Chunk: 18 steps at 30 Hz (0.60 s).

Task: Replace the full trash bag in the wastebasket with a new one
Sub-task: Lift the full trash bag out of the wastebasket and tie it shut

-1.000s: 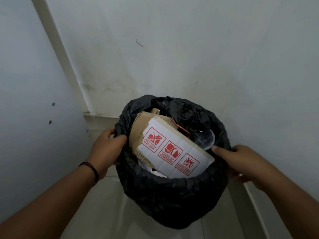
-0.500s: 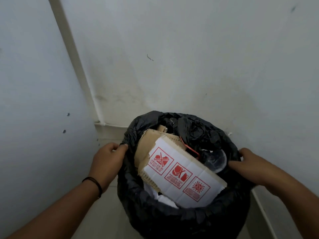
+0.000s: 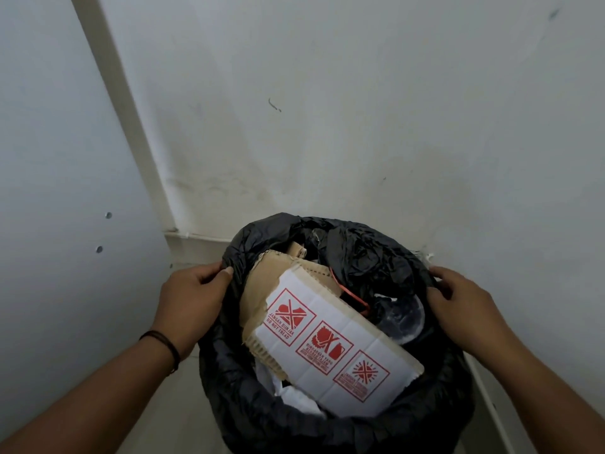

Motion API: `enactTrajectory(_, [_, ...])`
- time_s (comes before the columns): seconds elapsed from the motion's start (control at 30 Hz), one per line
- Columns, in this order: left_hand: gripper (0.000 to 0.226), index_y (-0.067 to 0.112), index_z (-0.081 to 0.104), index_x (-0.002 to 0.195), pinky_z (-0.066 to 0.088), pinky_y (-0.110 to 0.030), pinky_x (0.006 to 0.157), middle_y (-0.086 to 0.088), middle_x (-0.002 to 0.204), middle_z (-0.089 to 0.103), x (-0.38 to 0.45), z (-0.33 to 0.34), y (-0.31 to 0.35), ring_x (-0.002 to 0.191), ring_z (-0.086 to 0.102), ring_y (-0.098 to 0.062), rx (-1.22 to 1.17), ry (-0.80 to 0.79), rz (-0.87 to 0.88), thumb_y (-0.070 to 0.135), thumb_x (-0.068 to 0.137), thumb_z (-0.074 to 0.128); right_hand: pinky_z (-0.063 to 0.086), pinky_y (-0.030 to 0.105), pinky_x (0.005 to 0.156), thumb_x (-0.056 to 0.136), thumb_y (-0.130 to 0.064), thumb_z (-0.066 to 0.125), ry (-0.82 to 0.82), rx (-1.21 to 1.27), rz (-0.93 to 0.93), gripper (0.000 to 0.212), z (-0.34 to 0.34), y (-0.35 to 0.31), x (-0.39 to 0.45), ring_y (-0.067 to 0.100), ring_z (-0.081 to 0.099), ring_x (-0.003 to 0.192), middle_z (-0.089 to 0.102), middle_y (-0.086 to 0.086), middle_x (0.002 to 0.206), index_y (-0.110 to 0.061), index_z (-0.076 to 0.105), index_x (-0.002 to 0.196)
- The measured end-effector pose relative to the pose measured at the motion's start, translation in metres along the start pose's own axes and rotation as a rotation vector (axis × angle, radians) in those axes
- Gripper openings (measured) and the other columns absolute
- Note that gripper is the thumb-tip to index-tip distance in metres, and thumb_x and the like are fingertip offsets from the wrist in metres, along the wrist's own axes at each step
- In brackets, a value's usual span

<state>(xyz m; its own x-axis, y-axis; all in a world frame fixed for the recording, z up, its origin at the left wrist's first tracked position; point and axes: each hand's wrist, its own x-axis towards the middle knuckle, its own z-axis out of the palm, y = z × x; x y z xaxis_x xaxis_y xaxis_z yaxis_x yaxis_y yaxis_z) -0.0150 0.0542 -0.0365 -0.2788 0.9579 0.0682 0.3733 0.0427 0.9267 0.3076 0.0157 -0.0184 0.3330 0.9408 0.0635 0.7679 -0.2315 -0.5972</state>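
A black trash bag (image 3: 343, 424) lines a round wastebasket in the corner and is folded over its rim, which hides the basket itself. It is full: a torn white cardboard piece (image 3: 334, 352) with red warning symbols lies on top, with crumpled black plastic (image 3: 370, 260) and a clear plastic lid (image 3: 402, 319) behind it. My left hand (image 3: 193, 303) pinches the bag's edge at the left rim. My right hand (image 3: 458, 299) grips the bag's edge at the right rim.
White walls meet in a corner right behind the basket, with a white vertical strip (image 3: 124, 119) on the left. A skirting ledge (image 3: 196, 240) runs along the base. Pale floor tiles (image 3: 170, 421) show at the lower left.
Both hands have slid farther back along the rim and closed on the bag's edge. The camera view has shifted, so the basket sits lower in the picture.
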Motion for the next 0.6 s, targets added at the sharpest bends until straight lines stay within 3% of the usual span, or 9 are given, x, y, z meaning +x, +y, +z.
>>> enactTrajectory(0.1, [0.022,0.016,0.073,0.068,0.046,-0.026,0.069,-0.007,0.069,0.069,0.004,-0.003,-0.003,0.066,0.06,-0.011,0.085,0.041,0.022,0.024,0.084,0.06,0.036,0.027,0.065,0.086,-0.021,0.054,-0.092,0.014,0.105,0.05,-0.007,0.005,0.006,0.017,0.055,0.078,0.065,0.0,0.09,-0.026,0.046,0.134])
enactTrajectory(0.17, [0.039,0.001,0.061,0.064,0.041,-0.028,0.061,-0.025,0.074,0.063,0.008,-0.004,-0.005,0.061,0.055,-0.021,0.094,0.047,-0.012,0.033,0.085,0.057,0.037,0.028,0.072,0.087,-0.028,0.05,-0.13,0.019,0.148,0.051,-0.012,0.008,0.009,0.02,0.053,0.085,0.063,0.001,0.102,-0.033,0.041,0.137])
enactTrajectory(0.23, [0.043,0.003,0.065,0.07,0.045,-0.029,0.065,-0.021,0.076,0.066,0.01,-0.003,-0.004,0.068,0.062,-0.027,0.081,0.028,-0.056,0.042,0.087,0.056,0.037,0.03,0.078,0.09,-0.034,0.048,-0.076,0.007,0.151,0.045,-0.013,0.009,0.01,0.025,0.054,0.096,0.061,0.008,0.118,-0.028,0.047,0.134])
enactTrajectory(0.33, [0.025,0.023,0.074,0.083,0.051,-0.032,0.084,0.003,0.085,0.073,0.009,0.003,-0.001,0.084,0.066,-0.016,-0.005,-0.079,-0.114,0.04,0.089,0.056,0.036,0.031,0.078,0.095,-0.032,0.046,0.015,-0.081,0.056,0.035,-0.007,0.008,0.011,0.032,0.057,0.108,0.065,0.015,0.118,-0.011,0.062,0.118])
enactTrajectory(0.47, [0.017,0.028,0.076,0.083,0.049,-0.024,0.077,0.013,0.08,0.071,0.005,0.005,0.005,0.08,0.065,-0.007,0.012,-0.066,-0.036,0.03,0.089,0.059,0.032,0.025,0.068,0.094,-0.025,0.05,0.024,-0.105,-0.024,0.027,0.004,0.011,0.01,0.03,0.06,0.101,0.069,0.014,0.108,-0.013,0.069,0.109])
enactTrajectory(0.6, [0.017,0.019,0.075,0.093,0.043,-0.019,0.074,0.008,0.082,0.069,0.003,0.004,0.008,0.076,0.062,-0.005,0.121,0.039,0.084,0.023,0.089,0.059,0.032,0.021,0.072,0.09,-0.016,0.057,0.161,-0.081,-0.115,0.023,0.006,0.01,0.009,0.029,0.059,0.1,0.067,0.015,0.107,-0.008,0.07,0.107])
